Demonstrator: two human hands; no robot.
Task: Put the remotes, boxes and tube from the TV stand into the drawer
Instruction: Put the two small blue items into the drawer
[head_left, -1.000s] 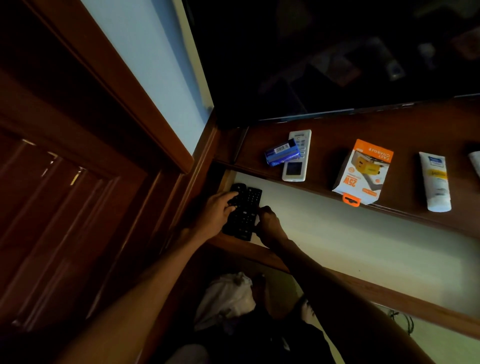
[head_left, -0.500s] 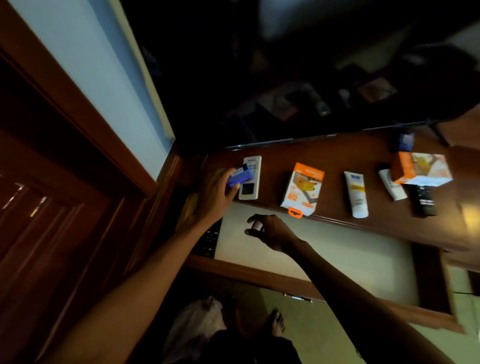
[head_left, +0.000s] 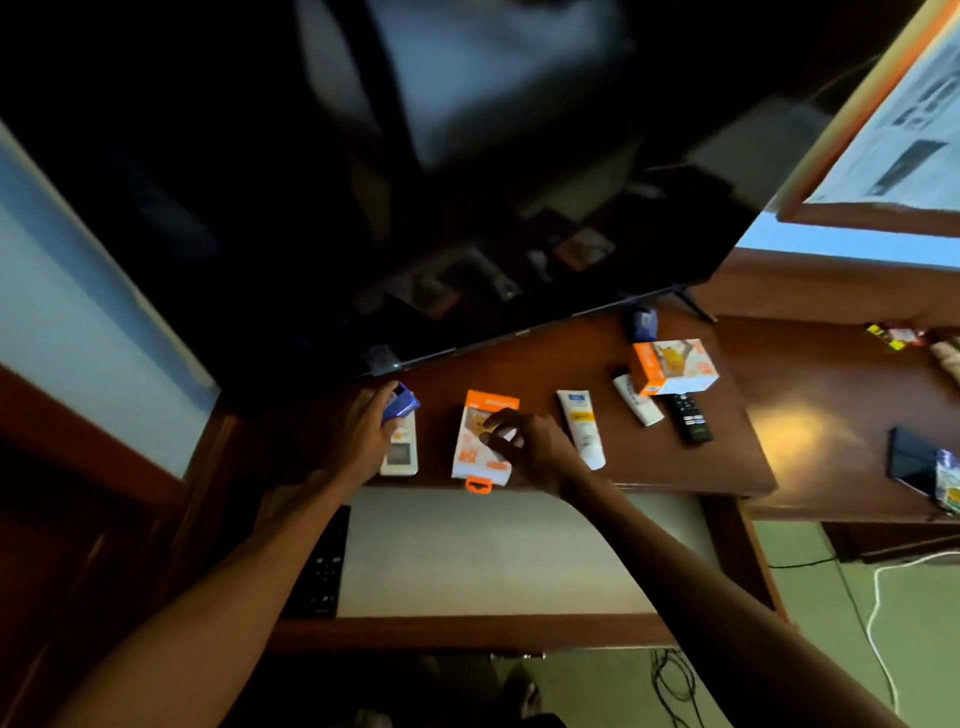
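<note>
My left hand (head_left: 363, 436) grips a small blue box (head_left: 402, 406) above the white remote (head_left: 401, 457) at the left of the TV stand (head_left: 727, 457). My right hand (head_left: 530, 447) hovers with curled fingers on the orange-and-white charger box (head_left: 475, 441). Further right lie a white tube (head_left: 582, 431), a second white tube (head_left: 638, 402), an orange box (head_left: 672, 366) and a black remote (head_left: 688, 418). A black remote (head_left: 322, 564) lies at the left side of the open drawer (head_left: 493, 561).
The dark TV screen (head_left: 415, 182) hangs over the back of the stand. A small blue box (head_left: 644, 323) sits under its right end. A phone (head_left: 909, 460) and a packet lie on the lower shelf at right. Cables (head_left: 878, 613) run over the green floor.
Both hands left the black remote in the drawer and rose to the stand. The left hand took the blue box; the right hand reached the orange charger box.
</note>
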